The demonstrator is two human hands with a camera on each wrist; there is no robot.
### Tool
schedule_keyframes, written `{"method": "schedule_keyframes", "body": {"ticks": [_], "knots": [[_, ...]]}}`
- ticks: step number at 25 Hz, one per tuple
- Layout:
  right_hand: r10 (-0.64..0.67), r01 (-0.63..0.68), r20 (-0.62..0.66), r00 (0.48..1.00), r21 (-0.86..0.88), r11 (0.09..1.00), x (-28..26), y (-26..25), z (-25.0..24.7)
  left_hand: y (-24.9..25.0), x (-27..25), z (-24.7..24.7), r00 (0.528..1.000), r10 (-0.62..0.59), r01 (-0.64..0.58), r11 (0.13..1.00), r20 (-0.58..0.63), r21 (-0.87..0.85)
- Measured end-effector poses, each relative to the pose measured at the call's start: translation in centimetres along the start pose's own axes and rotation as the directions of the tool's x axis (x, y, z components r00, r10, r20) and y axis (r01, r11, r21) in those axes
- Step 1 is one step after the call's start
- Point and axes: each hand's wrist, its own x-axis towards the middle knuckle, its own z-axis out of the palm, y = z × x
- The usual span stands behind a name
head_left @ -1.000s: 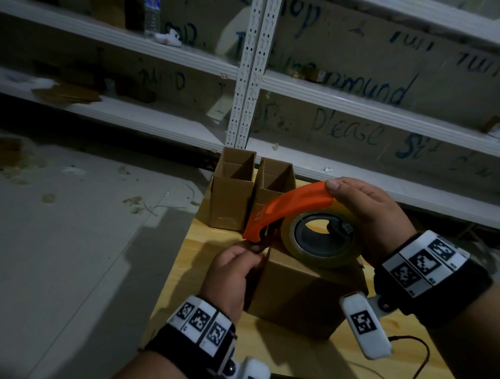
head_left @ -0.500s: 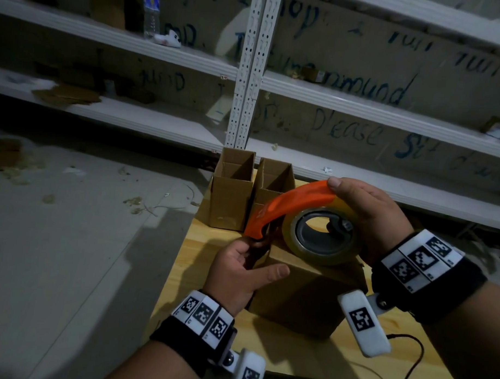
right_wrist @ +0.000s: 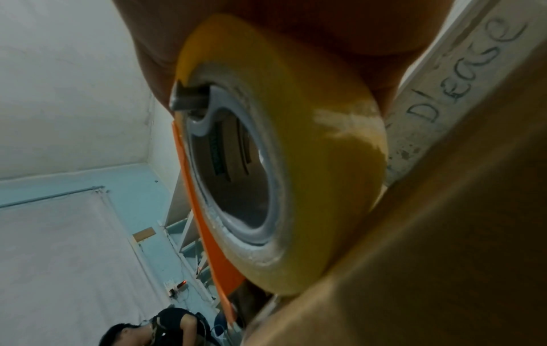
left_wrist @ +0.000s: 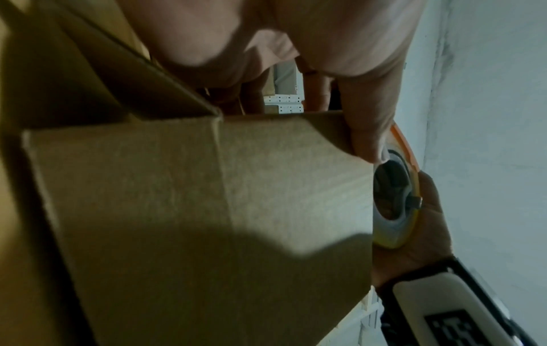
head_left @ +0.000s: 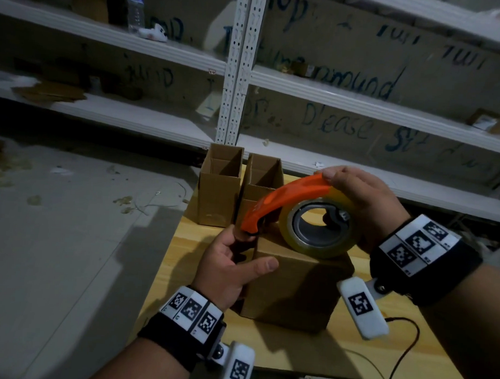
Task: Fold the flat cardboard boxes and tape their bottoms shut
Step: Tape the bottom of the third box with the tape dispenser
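A folded cardboard box (head_left: pixel 293 287) stands on the wooden table (head_left: pixel 166 282), its closed face turned up. My right hand (head_left: pixel 364 199) grips an orange tape dispenser (head_left: pixel 282 201) loaded with a yellowish tape roll (head_left: pixel 318 228), and the roll rests on the box's top. My left hand (head_left: pixel 229 265) holds the box's left near corner, thumb across the top edge, fingers up at the dispenser's front tip. The left wrist view shows the box side (left_wrist: pixel 207 210) and the thumb (left_wrist: pixel 370 131) beside the roll (left_wrist: pixel 393 206). The roll (right_wrist: pixel 284 163) fills the right wrist view.
Two open-topped folded boxes (head_left: pixel 220 185) (head_left: pixel 263 178) stand at the table's far edge. White metal shelving (head_left: pixel 236 67) runs behind them. A black cable (head_left: pixel 402 345) lies on the table at the right. Bare concrete floor (head_left: pixel 57 239) lies to the left. Another person (right_wrist: pixel 165 327) shows in the right wrist view.
My left hand has opened from a pinch at the dispenser's tip and spread its thumb over the box's top edge. The dispenser and right hand have hardly moved.
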Motion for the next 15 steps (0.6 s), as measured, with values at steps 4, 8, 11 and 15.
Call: {"method": "schedule_keyframes", "body": {"ticks": [4,8,11,15], "knots": [[0.014,-0.007,0.059,0.998,-0.108,0.994,0.4,-0.8,-2.4,0.4,0.2,0.2,0.995,0.09,-0.095,0.989,0.045,0.114],[0.029,-0.005,0.128,0.991,-0.177,0.984,0.3,-1.5,-4.1,0.8,-0.1,0.6,0.987,0.152,-0.16,0.971,0.061,0.175],[0.029,-0.002,0.17,0.985,-0.155,0.988,0.1,-1.6,-5.3,1.1,-0.2,0.6,0.984,0.155,-0.169,0.968,0.086,0.187],[0.06,-0.036,0.134,0.989,-0.174,0.984,0.0,-1.1,-7.9,1.6,-0.5,0.4,0.989,0.127,-0.142,0.959,0.077,0.244]]}}
